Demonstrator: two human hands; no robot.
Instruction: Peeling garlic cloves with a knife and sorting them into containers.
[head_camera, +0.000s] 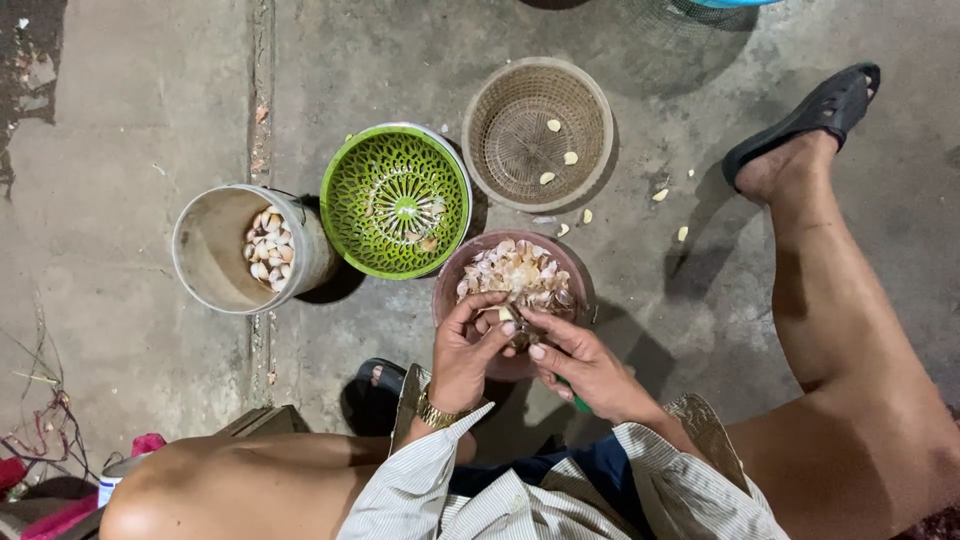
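**Two hands at a garlic clove above a bowl of peelings**

The left hand (468, 345), with a gold-coloured metal wristwatch (436, 413) at its wrist, and the right hand (580, 362) meet over the near rim of a round reddish-brown plastic bowl (450, 285) that stands on the grey concrete floor (130, 150). The left fingers curl around a small pale garlic clove (505, 314), pinching it at the fingertips. The right fingers are clenched, thumb and forefinger touching the same clove; a green handle (581, 404) pokes out under the palm, though what tool it belongs to cannot be told. The bowl is heaped with papery garlic skins (520, 270).

Just beyond the bowl, to the left, stands a round green plastic basket with a lattice pattern (396, 200), a few scraps in it. Left of that, a tilted beige plastic bucket (215, 250) holds unpeeled garlic cloves (269, 250). Farther out, a round tan mesh basket (538, 132) contains three peeled cloves, with several more scattered on the floor beside it. The person's right foot in a black rubber sandal (815, 110) rests well to the right.
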